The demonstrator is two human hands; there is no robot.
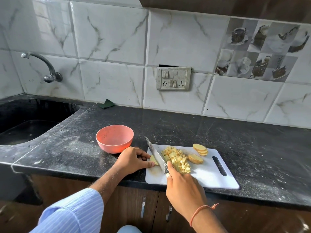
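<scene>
Potato slice [154, 160] lies at the left edge of the white cutting board [210, 175], and we hold it there with our left hand [133, 159], thumb and fingertips curled against it. Our right hand [183, 187] is wrapped round the handle of the knife [155, 153]. The forefinger lies along the handle near the blade. The blade runs away from us and a little leftward, against the right side of the slice, with its tip past the board's far edge.

Just right of the blade we see a heap of diced potato [178, 159], touching our right hand's knuckles. Beyond it lies one larger potato piece [195, 158], and near the board's far edge a short stack of slices [201, 149].

A pink bowl [114, 138] stands on the black counter [235, 132] just behind our left hand, beside the knife tip. Farther left the counter drops into a dark sink [25, 125] under a wall tap [45, 68]. A green cloth [106, 103] lies against the tiled wall, and a switch plate [173, 78] is set into the tiles above the board.
</scene>
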